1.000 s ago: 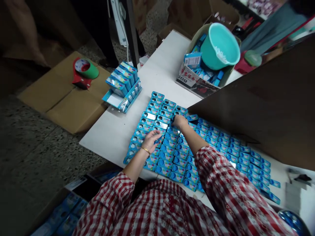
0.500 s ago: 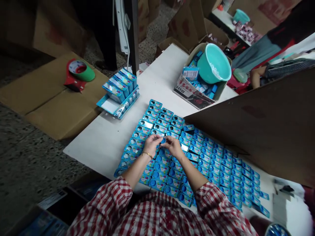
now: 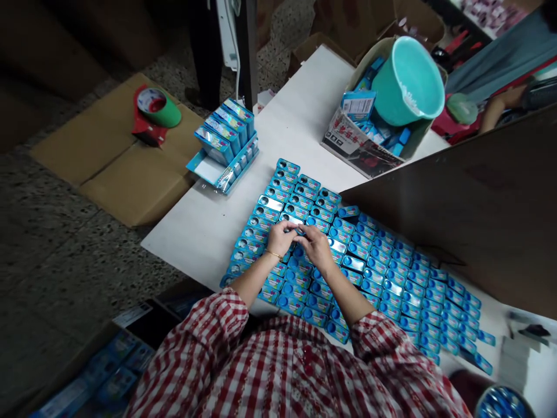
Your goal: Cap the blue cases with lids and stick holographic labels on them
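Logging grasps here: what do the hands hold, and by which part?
Cannot be told: left hand and right hand meet fingertip to fingertip over the blue packs, hiding anything between them.

Hands: two, left hand (image 3: 282,235), right hand (image 3: 318,247). Blue boxes (image 3: 391,273): well over a hundred. Teal basin (image 3: 407,81): one. Tape dispenser (image 3: 156,113): one. Display tray (image 3: 207,169): one.

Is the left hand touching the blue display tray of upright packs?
Apart. Head view: left hand at the flat blue packets, bare white table between it and the blue display tray.
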A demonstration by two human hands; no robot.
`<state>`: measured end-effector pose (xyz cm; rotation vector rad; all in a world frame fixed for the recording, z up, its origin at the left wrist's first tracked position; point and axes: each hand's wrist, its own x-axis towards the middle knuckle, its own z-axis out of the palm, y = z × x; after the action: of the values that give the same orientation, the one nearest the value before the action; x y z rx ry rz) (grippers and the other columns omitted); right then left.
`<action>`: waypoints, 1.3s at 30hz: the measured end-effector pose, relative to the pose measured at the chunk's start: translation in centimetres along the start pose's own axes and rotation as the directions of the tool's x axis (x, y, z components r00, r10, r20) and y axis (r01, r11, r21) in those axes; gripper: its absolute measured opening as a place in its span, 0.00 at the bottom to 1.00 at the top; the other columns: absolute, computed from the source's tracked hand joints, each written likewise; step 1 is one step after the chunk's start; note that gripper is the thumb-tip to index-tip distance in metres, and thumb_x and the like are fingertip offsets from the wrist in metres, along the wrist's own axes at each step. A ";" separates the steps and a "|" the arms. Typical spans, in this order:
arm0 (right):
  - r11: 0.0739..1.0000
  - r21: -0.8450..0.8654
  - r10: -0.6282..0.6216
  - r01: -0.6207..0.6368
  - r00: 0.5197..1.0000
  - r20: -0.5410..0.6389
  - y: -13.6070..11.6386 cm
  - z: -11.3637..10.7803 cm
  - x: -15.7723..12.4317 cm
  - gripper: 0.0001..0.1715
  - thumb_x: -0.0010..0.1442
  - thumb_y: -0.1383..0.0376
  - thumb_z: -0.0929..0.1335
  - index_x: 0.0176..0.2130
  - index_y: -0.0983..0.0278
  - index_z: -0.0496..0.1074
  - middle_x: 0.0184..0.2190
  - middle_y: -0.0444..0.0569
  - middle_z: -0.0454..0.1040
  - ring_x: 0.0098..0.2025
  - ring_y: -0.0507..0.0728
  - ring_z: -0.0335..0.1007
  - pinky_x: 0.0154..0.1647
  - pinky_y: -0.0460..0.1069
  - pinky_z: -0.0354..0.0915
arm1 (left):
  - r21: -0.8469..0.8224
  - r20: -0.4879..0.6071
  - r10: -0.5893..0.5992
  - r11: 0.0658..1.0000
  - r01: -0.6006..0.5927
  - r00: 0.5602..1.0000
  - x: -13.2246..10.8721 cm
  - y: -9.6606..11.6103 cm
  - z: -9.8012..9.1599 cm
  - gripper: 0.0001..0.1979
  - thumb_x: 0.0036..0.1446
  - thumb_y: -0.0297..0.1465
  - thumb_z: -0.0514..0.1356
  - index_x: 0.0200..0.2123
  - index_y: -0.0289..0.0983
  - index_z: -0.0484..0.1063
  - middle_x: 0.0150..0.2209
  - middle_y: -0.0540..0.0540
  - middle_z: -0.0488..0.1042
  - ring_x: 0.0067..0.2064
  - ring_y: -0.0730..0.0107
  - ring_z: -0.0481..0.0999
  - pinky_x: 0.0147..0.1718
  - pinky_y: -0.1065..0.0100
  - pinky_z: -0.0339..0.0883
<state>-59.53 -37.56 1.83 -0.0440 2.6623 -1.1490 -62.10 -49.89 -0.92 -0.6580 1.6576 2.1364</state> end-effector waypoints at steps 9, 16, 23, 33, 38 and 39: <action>0.906 -0.160 0.365 -0.391 0.916 -0.169 4.9 -4.8 6.5 0.15 0.58 0.62 0.63 0.44 0.66 0.69 0.32 0.49 0.75 0.34 0.56 0.71 0.37 0.48 0.65 | -0.353 0.196 -0.321 0.858 0.372 0.926 -0.8 0.4 -1.8 0.11 0.44 0.36 0.65 0.28 0.35 0.70 0.23 0.50 0.69 0.23 0.76 0.68 0.20 0.74 0.59; 0.673 -0.648 0.516 -0.358 0.854 0.065 2.9 -5.1 12.6 0.28 0.47 0.62 0.72 0.48 0.68 0.68 0.46 0.62 0.71 0.48 0.65 0.68 0.42 0.52 0.64 | -0.399 0.286 -0.339 0.809 0.433 0.896 -0.5 1.9 -1.9 0.09 0.45 0.28 0.58 0.33 0.34 0.70 0.28 0.48 0.71 0.27 0.72 0.72 0.23 0.70 0.64; 0.758 -0.565 0.411 -0.325 0.911 0.027 2.5 -5.2 10.2 0.26 0.52 0.61 0.70 0.50 0.66 0.67 0.44 0.58 0.72 0.46 0.63 0.68 0.42 0.52 0.63 | -0.339 0.293 -0.224 0.885 0.320 0.930 0.4 1.7 -0.5 0.13 0.46 0.29 0.63 0.38 0.36 0.69 0.30 0.49 0.71 0.28 0.75 0.71 0.25 0.73 0.63; 0.991 -0.022 -0.120 0.130 0.963 0.242 0.5 -3.1 4.8 0.06 0.56 0.64 0.67 0.34 0.64 0.73 0.32 0.47 0.72 0.36 0.52 0.67 0.39 0.46 0.61 | -0.250 0.231 -0.276 0.910 0.332 0.933 0.5 0.3 0.5 0.20 0.42 0.41 0.68 0.33 0.35 0.68 0.26 0.52 0.69 0.24 0.79 0.69 0.19 0.76 0.58; 0.993 0.082 0.057 -0.087 0.947 0.316 1.7 -2.9 5.4 0.07 0.56 0.65 0.65 0.34 0.67 0.68 0.23 0.41 0.67 0.25 0.49 0.62 0.28 0.44 0.60 | -0.263 0.232 -0.299 0.897 0.356 0.926 0.4 0.1 0.4 0.19 0.42 0.38 0.68 0.35 0.36 0.69 0.27 0.51 0.70 0.24 0.77 0.71 0.19 0.76 0.57; 0.991 0.090 0.059 -0.098 0.929 0.364 1.6 -2.9 5.5 0.08 0.56 0.64 0.64 0.35 0.67 0.68 0.22 0.40 0.66 0.24 0.49 0.62 0.27 0.44 0.59 | -0.269 0.226 -0.303 0.894 0.358 0.926 0.3 0.1 0.5 0.19 0.42 0.37 0.69 0.35 0.36 0.69 0.27 0.51 0.70 0.24 0.77 0.72 0.19 0.76 0.57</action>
<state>-65.41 -35.04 1.50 -0.1168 2.2577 -1.1317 -62.47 -49.40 -0.95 -0.7517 1.0405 2.1385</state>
